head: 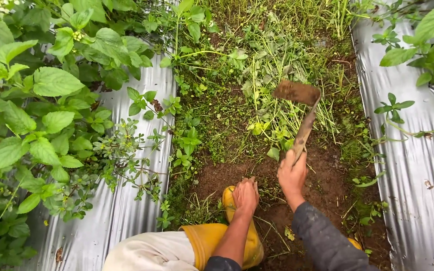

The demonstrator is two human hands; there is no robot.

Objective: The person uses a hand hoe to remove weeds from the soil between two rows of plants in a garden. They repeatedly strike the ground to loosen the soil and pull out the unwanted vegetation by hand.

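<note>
While our right hand [292,174] holds the small hoe [301,108] tight near the middle of the frame, its fingers wrap the handle. Our left hand [245,195] is closed on weeds [257,183] by the yellow boot [229,200].

My rust-brown hoe blade [296,92] on its brown wooden handle [304,131], my yellow rubber boot [229,200], off-white trouser leg [149,253], dark grey sleeve [322,241], shiny silver mulch sheeting [418,165], brown soil [322,185], green weeds [267,60]

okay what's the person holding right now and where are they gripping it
The right hand grips a small hoe by the lower end of its handle. The left hand is closed low at the weeds by the yellow boot; whether it grips anything cannot be told.
</note>
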